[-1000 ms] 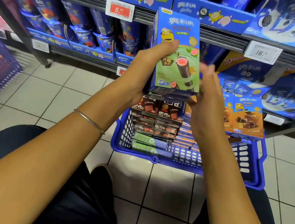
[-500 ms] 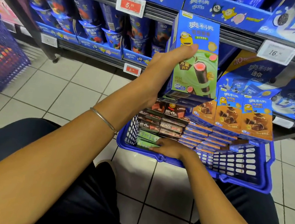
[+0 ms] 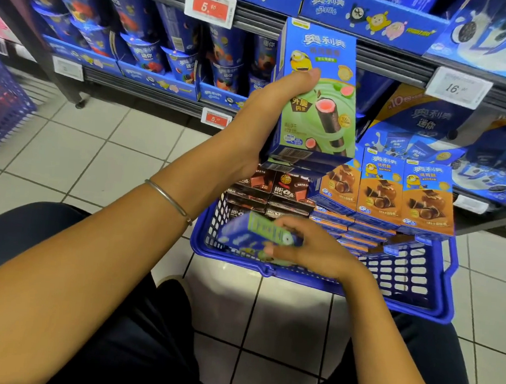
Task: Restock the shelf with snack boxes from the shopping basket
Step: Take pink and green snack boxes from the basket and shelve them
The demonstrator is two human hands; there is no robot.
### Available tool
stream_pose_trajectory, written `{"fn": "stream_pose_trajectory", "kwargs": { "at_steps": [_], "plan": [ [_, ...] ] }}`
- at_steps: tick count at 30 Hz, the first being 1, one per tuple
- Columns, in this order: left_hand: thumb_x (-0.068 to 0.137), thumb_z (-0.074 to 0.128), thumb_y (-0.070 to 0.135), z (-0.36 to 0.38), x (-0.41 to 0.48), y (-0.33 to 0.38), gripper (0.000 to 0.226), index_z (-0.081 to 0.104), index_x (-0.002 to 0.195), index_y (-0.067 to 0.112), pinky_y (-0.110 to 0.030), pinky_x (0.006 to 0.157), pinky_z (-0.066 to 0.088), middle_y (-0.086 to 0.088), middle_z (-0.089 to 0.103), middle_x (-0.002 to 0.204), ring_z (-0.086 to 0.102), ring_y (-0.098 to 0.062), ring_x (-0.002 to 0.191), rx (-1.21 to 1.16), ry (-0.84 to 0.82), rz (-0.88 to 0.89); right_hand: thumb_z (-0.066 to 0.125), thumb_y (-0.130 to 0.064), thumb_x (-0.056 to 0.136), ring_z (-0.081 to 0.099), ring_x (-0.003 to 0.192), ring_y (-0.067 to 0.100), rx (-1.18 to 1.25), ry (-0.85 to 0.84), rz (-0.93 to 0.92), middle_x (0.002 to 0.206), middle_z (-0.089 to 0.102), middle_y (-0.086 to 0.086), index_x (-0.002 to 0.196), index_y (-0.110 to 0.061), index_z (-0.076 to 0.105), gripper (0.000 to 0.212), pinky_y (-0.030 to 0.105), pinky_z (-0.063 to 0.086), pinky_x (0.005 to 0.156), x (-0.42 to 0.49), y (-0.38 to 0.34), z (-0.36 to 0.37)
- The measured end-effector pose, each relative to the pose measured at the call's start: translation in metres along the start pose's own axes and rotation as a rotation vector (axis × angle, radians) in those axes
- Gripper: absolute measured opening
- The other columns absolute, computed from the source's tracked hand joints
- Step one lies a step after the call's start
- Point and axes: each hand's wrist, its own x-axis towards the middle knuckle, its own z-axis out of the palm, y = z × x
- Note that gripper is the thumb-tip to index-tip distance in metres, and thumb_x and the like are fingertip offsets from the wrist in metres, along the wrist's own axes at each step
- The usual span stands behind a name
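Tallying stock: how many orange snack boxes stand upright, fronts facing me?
3, side by side above the basket, far right: left box, middle box, right box. More orange boxes lie flat beneath them, partly hidden.

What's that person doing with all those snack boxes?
A person is beside a shop shelf with a blue basket of snacks on the floor. Their left hand holds a few green snack boxes upright in front of the shelf, thumb across the front one. Their right hand grips one more green box, blurred, at the basket's near side. Orange boxes and brown boxes are piled in the basket.
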Motion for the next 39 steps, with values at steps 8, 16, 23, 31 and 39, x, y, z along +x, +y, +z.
{"fn": "stream_pose_trajectory", "kwargs": {
  "at_steps": [8,16,23,31,39],
  "plan": [
    [0.109,0.051,0.029,0.005,0.0,0.014,0.039,0.065,0.135,0.004,-0.05,0.104,0.057,-0.021,0.07,0.134,0.071,-0.037,0.117,0.004,-0.002,0.013,0.062,-0.045,0.098,0.063,0.061,0.006,0.447,0.7,-0.011,0.079,0.07,-0.007,0.098,-0.027,0.058,0.018,0.022,0.045,0.05,-0.005,-0.03,-0.043],
    [0.109,0.052,0.026,-0.001,-0.01,0.022,0.03,0.071,0.125,0.009,-0.044,0.092,0.062,-0.017,0.076,0.122,0.075,-0.032,0.108,0.035,0.028,0.076,0.058,-0.025,0.087,0.072,0.092,0.027,0.922,0.845,-0.2,0.098,0.074,0.007,0.099,-0.015,0.073,0.021,0.05,0.058,0.085,-0.032,-0.083,-0.091],
    [0.091,0.07,0.055,0.004,-0.004,0.015,0.052,0.073,0.13,0.02,-0.055,0.112,0.049,-0.007,0.075,0.13,0.071,-0.03,0.12,0.161,0.04,0.067,0.053,-0.02,0.096,0.074,0.08,0.023,1.046,0.582,-0.273,0.084,0.076,0.001,0.077,-0.017,0.078,0.032,0.038,0.057,0.078,-0.029,-0.119,-0.088],
    [0.021,0.055,0.111,0.01,0.007,0.008,0.152,0.039,0.158,0.045,-0.06,0.12,0.035,0.005,0.042,0.165,0.044,-0.03,0.15,0.14,0.146,-0.054,0.048,-0.024,0.1,0.073,0.092,0.029,1.027,0.504,-0.233,0.099,0.076,0.008,0.101,-0.013,0.072,0.026,0.037,0.057,0.073,-0.009,-0.134,-0.073],
    [0.068,0.039,0.097,-0.002,0.015,0.012,0.108,0.057,0.146,0.026,-0.06,0.11,0.049,-0.013,0.06,0.148,0.061,-0.037,0.132,0.176,0.23,-0.062,0.049,-0.025,0.102,0.075,0.094,0.026,0.934,0.518,-0.124,0.103,0.077,0.009,0.106,-0.012,0.074,0.028,0.037,0.061,0.071,0.008,-0.148,-0.071]
  ]
}}
